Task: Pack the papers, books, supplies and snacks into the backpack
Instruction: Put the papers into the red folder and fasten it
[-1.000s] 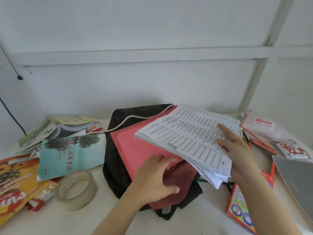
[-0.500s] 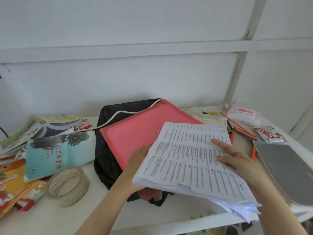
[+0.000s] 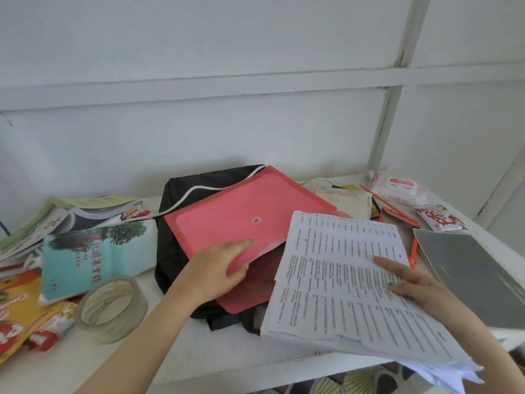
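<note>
A black backpack (image 3: 176, 223) lies flat in the middle of the white table. On top of it rests a pink snap-button folder (image 3: 241, 217), over a dark red one (image 3: 255, 282). My left hand (image 3: 218, 265) pinches the pink folder's near edge, fingers on top and thumb beneath. My right hand (image 3: 412, 282) grips a thick stack of printed papers (image 3: 341, 280), held low to the right of the backpack and overhanging the table's front edge.
A teal book (image 3: 96, 257), a roll of clear tape (image 3: 112, 308), more books (image 3: 71, 214) and snack packets (image 3: 25, 317) lie at the left. Right of the backpack sit a grey notebook (image 3: 471, 277), orange pencils (image 3: 389, 206) and snack bags (image 3: 440, 220). A white wall rises behind.
My right hand has carried the paper stack off the folder, toward me and to the right. My left hand has taken hold of the pink folder's near edge.
</note>
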The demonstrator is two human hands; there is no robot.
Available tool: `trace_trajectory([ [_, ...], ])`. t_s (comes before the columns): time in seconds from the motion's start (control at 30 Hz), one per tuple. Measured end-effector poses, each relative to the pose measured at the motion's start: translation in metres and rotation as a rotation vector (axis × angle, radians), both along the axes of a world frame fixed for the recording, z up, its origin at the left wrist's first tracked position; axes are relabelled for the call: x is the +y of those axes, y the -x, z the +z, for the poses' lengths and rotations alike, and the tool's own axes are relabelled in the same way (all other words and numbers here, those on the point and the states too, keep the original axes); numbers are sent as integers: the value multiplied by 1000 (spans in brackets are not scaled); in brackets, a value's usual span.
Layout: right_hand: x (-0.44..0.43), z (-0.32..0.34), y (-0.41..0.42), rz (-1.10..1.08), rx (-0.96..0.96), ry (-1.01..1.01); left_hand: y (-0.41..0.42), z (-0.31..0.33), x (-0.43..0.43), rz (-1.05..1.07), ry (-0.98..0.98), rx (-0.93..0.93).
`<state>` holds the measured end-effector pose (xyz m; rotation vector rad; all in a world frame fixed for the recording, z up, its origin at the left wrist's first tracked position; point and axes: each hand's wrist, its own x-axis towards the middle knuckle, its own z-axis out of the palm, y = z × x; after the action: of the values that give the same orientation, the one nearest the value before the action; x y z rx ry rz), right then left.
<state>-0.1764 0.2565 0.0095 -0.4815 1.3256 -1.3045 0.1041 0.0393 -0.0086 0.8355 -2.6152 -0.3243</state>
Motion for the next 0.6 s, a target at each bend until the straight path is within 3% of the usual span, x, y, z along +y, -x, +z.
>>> trace_trajectory([
  [0.27, 8, -13, 10, 45, -95, 83, 5, 0, -6, -28, 221, 20],
  [0.47, 16, -20, 13, 3, -149, 116, -2, 5, -2, 55, 91, -10],
  [0.6, 21, -24, 19, 36, -148, 88, -14, 11, -3, 63, -213, -146],
])
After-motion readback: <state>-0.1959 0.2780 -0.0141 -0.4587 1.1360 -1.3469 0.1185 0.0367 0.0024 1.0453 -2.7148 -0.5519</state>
